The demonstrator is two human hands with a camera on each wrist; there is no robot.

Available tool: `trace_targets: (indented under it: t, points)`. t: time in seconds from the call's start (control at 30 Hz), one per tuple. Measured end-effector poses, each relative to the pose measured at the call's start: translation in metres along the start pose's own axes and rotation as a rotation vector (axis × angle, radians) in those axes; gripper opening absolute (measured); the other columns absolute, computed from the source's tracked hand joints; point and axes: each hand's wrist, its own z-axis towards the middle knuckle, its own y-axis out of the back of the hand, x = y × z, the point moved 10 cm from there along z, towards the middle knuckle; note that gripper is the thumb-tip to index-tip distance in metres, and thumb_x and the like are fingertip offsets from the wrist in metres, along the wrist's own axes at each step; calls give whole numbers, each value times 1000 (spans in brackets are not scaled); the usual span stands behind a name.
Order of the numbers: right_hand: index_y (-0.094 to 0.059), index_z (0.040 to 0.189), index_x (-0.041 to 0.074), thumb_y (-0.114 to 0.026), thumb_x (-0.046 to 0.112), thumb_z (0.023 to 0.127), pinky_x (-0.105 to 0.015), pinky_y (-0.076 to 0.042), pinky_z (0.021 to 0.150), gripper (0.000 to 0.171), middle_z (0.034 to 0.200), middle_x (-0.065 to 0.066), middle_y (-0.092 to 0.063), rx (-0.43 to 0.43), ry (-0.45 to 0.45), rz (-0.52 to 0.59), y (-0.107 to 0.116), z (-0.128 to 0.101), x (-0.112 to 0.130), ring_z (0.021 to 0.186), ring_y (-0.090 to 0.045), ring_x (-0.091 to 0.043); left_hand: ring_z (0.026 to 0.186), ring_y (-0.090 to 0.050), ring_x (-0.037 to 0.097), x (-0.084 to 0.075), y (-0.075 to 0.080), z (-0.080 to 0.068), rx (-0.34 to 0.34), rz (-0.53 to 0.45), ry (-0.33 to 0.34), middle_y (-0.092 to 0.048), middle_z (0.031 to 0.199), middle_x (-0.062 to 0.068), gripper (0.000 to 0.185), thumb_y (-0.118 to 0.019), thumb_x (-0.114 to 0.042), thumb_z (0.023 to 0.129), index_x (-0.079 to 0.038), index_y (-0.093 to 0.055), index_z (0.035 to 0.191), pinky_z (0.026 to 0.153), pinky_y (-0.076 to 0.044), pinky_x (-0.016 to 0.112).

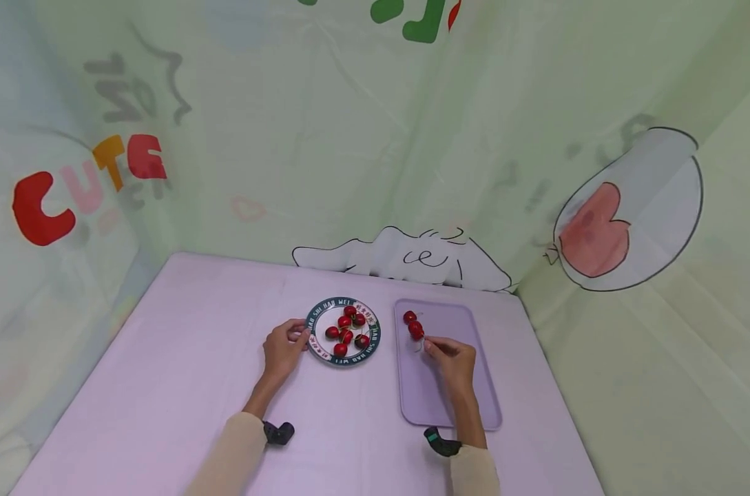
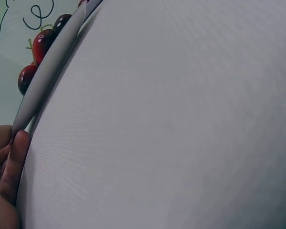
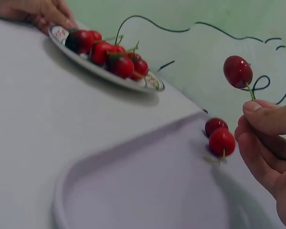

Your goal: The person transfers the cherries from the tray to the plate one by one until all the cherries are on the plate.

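Observation:
My left hand grips the near-left rim of a round plate with a dark patterned border, thumb and fingers at its edge. Several red cherries with green stems lie on the plate. Over the lilac tray, my right hand pinches a cherry by its stem. That cherry is dark red and held up above the fingertips in the right wrist view. Two other cherries rest near the tray's far left corner, below the raised one. In the left wrist view, the plate's pale underside slants upward.
Plate and tray stand side by side on a pale pink table, with a strip of tabletop between them. A light green printed curtain surrounds the table at the back and sides. Black wrist devices are worn on both forearms.

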Motion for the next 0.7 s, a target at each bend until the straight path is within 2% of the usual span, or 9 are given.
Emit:
trace_targets:
  t: [0.13,0.23,0.33,0.57,0.7]
  points:
    - [-76,112,-19,-82,-10,90,-28,-67,77,24,91,-10,-85,51,-28,159,-17,14,-1,79,-81,-12,73,-74,9,0,3,1,0,-11,2,-81,112,14,31,-74,-16,105,-4,-75,133,79,-53,19]
    - [-74,113,-22,-81,-10,91,-27,-67,75,26,87,-2,-85,87,-30,220,-36,23,3,77,-81,-10,73,-74,9,3,4,2,-1,-12,12,-81,112,14,30,-74,-15,105,-4,-75,133,80,-53,20]
    - [-74,113,-21,-81,-10,91,-22,-66,73,26,87,-1,-84,119,-29,235,-62,32,12,76,-79,-7,73,-75,9,5,6,4,-10,-10,16,-81,113,13,30,-74,-15,104,-5,-75,133,79,-53,19]
    - [-79,113,-12,-82,-1,95,-19,-64,76,22,103,-19,-84,240,-6,77,-123,47,33,81,-79,-10,74,-75,11,5,5,5,-25,-27,12,-81,113,14,30,-75,-14,104,-4,-75,132,73,-55,15]
    - [-83,111,-6,-82,1,95,-15,-61,74,17,107,-19,-84,257,6,-43,-143,55,29,82,-77,-9,74,-75,9,1,1,4,-9,-16,-7,-81,112,13,30,-75,-16,104,-4,-75,133,80,-57,21]
